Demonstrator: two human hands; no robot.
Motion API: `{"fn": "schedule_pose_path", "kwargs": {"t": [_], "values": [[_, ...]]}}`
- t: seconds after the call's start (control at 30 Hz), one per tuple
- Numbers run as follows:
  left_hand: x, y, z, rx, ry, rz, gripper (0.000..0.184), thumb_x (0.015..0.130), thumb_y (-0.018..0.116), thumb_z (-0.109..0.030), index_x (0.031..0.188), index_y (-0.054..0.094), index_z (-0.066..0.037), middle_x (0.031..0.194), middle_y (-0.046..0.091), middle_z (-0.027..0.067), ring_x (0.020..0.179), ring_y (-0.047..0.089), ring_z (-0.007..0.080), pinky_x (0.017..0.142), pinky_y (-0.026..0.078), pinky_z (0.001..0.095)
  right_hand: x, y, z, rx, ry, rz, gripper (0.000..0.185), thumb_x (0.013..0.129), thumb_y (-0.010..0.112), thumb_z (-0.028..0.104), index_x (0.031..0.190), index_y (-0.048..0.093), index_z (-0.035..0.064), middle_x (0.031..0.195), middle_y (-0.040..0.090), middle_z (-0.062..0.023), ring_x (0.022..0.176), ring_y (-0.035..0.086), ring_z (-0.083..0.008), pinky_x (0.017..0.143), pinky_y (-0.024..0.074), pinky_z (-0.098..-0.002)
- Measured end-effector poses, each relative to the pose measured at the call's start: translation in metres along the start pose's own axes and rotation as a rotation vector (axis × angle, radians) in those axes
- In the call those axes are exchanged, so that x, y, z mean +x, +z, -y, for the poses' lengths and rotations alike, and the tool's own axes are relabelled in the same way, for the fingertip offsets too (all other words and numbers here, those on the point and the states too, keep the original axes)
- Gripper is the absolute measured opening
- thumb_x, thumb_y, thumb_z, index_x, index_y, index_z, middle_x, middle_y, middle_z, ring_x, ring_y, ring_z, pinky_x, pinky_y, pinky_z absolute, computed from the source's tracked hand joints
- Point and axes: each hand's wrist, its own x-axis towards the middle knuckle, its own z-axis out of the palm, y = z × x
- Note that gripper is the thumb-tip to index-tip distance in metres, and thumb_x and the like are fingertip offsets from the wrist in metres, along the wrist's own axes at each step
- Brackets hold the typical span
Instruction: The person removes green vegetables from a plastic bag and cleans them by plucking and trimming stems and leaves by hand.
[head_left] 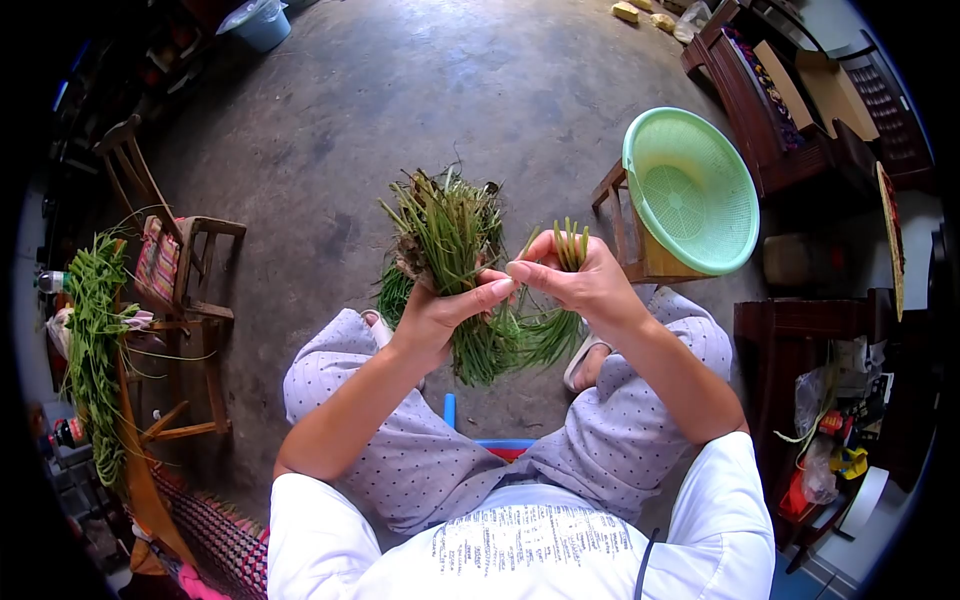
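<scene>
My left hand point(446, 312) is wrapped round a thick bunch of green stalks point(450, 235) with brownish, ragged ends at the top. Close beside it, my right hand point(585, 283) holds a smaller bunch of green stems point(570, 243), its pale cut-looking ends upward and its leaves hanging below the palm. The thumbs and fingertips of both hands nearly meet between the two bunches, where a thin stem shows at the right fingertips. More greens point(395, 292) lie on the floor beneath the left hand, partly hidden by it.
A light green plastic basket point(690, 190) rests on a wooden stool point(655, 262) at the right. On the left stand a wooden chair point(212, 228) and a surface with a pile of leafy greens point(95, 350). A blue bucket point(262, 27) stands at the back left.
</scene>
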Motion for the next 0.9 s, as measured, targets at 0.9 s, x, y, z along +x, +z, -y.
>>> {"fn": "schedule_pose_path", "kwargs": {"t": [0.9], "values": [[-0.004, -0.008, -0.009, -0.194, -0.245, 0.072, 0.027, 0.077, 0.068, -0.013, 0.098, 0.054, -0.004, 0.089, 0.065, 0.0081, 0.078, 0.061, 0.0129, 0.065, 0.047, 0.0247, -0.003, -0.017, 0.002, -0.231, -0.182, -0.100, 0.012, 0.086, 0.062, 0.013, 0.085, 0.059, 0.0011, 0.056, 0.040, 0.0092, 0.050, 0.033, 0.0011, 0.042, 0.0233, -0.0190]]}}
